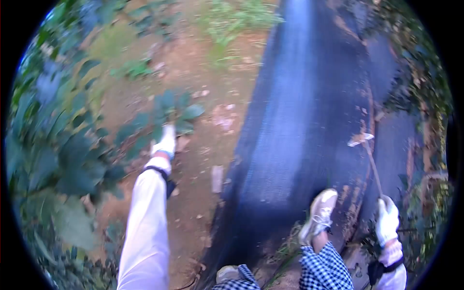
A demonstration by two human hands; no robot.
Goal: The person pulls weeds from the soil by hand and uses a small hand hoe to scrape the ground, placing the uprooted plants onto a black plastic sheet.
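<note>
My left hand (pixel 166 141), in a white glove, reaches out to a low leafy plant (pixel 170 112) on the bare soil and closes around its stem or leaves. A white sleeve covers that arm. My right hand (pixel 387 220), also gloved, grips the thin wooden handle of a small hoe (pixel 371 162), whose pale blade (pixel 360 139) rests on the black mesh sheet (pixel 309 121). My right foot in a light sneaker (pixel 318 215) stands on the sheet's soil-caked edge.
Dense green foliage (pixel 53 145) lines the left side. Reddish bare soil (pixel 203 159) runs between the plants and the black sheet. Weeds and vines (pixel 425 96) crowd the right edge. My other shoe (pixel 227 273) shows at the bottom.
</note>
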